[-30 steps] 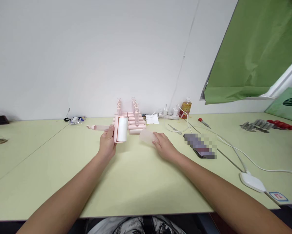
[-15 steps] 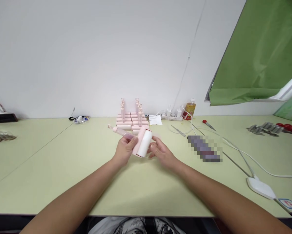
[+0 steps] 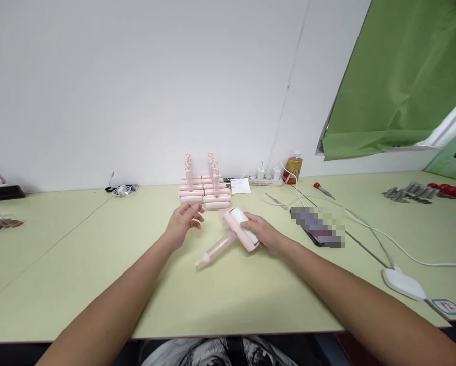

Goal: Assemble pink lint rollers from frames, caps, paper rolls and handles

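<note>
A pink lint roller [image 3: 242,235] with a white roll is gripped at its head by my right hand [image 3: 264,231]. Its clear pink handle slants down to the left, toward me. My left hand [image 3: 184,222] is off the roller, to its left, with the fingers loosely curved and apart and nothing between them. Beyond both hands, several like lint rollers [image 3: 216,199] stand in two rows near the wall, heads down and handles upright.
To the right lie a blurred-out phone [image 3: 315,226], a knife-like tool [image 3: 276,201], a red-handled screwdriver [image 3: 323,190] and a white charger [image 3: 403,283] with its cable. A power strip [image 3: 266,181] and a bottle [image 3: 292,168] are by the wall. Cables [image 3: 123,190] lie at the left.
My left hand has let go of the handle and moved left. My right hand has taken the roller by its head, and the handle has swung from upper left to lower left.
</note>
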`<act>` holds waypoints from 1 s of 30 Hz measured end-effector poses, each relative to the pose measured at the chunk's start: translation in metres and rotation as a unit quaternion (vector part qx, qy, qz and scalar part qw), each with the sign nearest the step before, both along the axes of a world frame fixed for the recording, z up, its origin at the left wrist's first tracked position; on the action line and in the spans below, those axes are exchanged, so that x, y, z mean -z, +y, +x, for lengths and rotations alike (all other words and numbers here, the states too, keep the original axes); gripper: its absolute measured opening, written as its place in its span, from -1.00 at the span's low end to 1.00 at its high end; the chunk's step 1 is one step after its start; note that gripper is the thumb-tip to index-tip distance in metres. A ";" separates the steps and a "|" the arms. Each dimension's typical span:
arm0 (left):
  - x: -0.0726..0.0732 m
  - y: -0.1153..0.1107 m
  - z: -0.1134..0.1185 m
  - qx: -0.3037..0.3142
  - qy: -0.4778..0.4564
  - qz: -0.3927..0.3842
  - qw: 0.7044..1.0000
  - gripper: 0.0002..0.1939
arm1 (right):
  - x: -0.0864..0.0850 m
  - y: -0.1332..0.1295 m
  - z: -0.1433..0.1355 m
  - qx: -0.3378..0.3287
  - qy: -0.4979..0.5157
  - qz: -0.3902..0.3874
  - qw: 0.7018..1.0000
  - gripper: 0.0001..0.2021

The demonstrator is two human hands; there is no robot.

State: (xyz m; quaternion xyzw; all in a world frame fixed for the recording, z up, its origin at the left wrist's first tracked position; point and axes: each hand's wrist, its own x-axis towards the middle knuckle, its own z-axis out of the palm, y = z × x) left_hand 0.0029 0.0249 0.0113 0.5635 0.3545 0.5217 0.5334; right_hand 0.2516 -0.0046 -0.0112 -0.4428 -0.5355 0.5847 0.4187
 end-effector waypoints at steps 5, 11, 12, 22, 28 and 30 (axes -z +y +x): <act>0.017 -0.021 0.024 0.112 0.161 0.062 0.979 -0.69 | 0.001 -0.006 -0.002 -0.167 -0.066 0.029 0.983 -0.69; 0.025 -0.026 0.031 0.155 0.167 -0.027 0.973 -0.71 | -0.007 -0.008 0.002 -0.239 -0.120 0.031 0.963 -0.69; 0.026 -0.025 0.031 0.159 0.162 -0.042 0.973 -0.71 | -0.008 -0.009 0.003 -0.243 -0.132 0.036 0.960 -0.68; 0.035 -0.018 0.036 0.141 0.110 -0.102 0.979 -0.67 | -0.004 -0.009 0.000 -0.158 -0.257 0.110 0.947 -0.66; 0.037 -0.012 0.036 0.126 0.099 -0.127 0.979 -0.66 | 0.006 -0.005 0.000 -0.100 -0.298 0.144 0.938 -0.70; 0.038 -0.011 0.035 0.138 0.092 -0.131 0.977 -0.65 | 0.007 -0.005 -0.001 -0.103 -0.295 0.142 0.939 -0.68</act>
